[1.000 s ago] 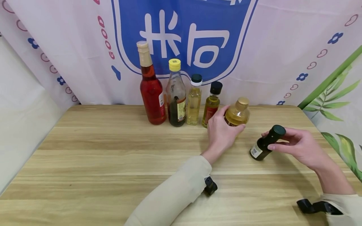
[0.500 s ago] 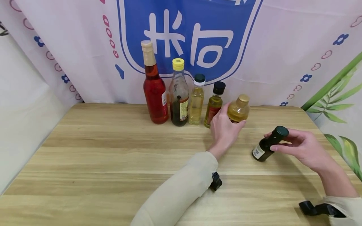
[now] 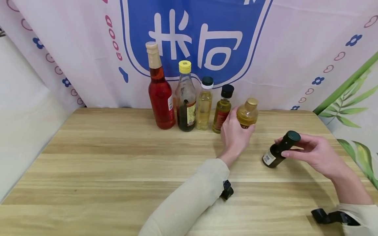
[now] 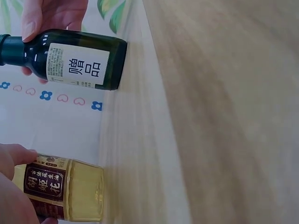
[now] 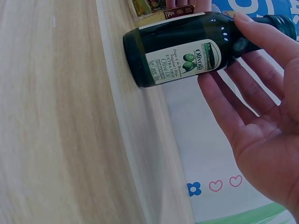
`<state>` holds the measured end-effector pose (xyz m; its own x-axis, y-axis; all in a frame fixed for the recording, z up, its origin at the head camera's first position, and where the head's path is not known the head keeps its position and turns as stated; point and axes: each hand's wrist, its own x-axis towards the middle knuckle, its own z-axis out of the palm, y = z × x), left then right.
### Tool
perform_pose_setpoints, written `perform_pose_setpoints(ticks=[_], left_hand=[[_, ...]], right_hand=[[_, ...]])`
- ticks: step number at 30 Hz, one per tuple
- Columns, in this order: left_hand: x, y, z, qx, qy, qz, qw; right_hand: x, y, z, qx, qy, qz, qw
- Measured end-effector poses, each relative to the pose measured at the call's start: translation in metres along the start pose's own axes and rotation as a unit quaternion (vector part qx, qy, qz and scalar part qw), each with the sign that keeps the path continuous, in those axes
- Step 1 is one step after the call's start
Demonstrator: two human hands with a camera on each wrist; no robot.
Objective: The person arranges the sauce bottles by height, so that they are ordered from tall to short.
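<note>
My left hand point(image 3: 236, 133) grips a squat bottle of golden oil point(image 3: 247, 114) with a gold cap, at the right end of a row of bottles. Its dark brown label shows in the left wrist view, with the base right at the tabletop. My right hand point(image 3: 317, 155) holds a dark green olive oil bottle point(image 3: 276, 151) by the neck between thumb and fingers, nearer the front. This bottle leans, its green cap toward the right hand and its base close over the wood. Its cream label point(image 5: 184, 60) with printed olives faces the right wrist camera.
Left of the golden oil stand a small black-capped oil bottle point(image 3: 222, 114), a slim pale oil bottle point(image 3: 204, 109), a yellow-capped dark sauce bottle point(image 3: 186, 113) and a tall red bottle point(image 3: 160, 101). The wooden table point(image 3: 118, 170) ends at a printed curtain point(image 3: 97, 72) behind them.
The golden oil bottle has shifted slightly left and back toward the row, with my left hand on it. The green bottle and right hand stay nearly still; the head view shifts a little.
</note>
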<state>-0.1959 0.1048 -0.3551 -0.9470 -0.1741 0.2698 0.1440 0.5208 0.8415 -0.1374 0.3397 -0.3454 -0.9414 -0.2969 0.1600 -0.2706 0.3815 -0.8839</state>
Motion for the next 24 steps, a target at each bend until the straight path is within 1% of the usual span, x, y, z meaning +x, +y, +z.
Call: perform_pose_setpoints(ticks=[4, 10, 19, 24], left_hand=[[-0.0014, -0.0003, 0.0007, -0.014, -0.002, -0.005, 0.9999], [-0.0011, -0.0033, 0.0009, -0.035, 0.004, 0.002, 0.9994], [0.0, -0.0035, -0.0014, -0.034, -0.004, 0.002, 0.9994], [0.0018, -0.0026, -0.0033, -0.008, -0.02, -0.002, 0.9998]], right_hand=[[0.0, 0.0002, 0.0003, -0.004, -0.002, -0.001, 1.0], [0.0001, -0.0001, -0.0001, -0.009, -0.007, 0.001, 1.0], [-0.0016, -0.0008, -0.0006, -0.036, -0.011, 0.021, 0.999], [-0.0013, -0.0001, -0.0003, -0.032, -0.013, 0.021, 0.999]])
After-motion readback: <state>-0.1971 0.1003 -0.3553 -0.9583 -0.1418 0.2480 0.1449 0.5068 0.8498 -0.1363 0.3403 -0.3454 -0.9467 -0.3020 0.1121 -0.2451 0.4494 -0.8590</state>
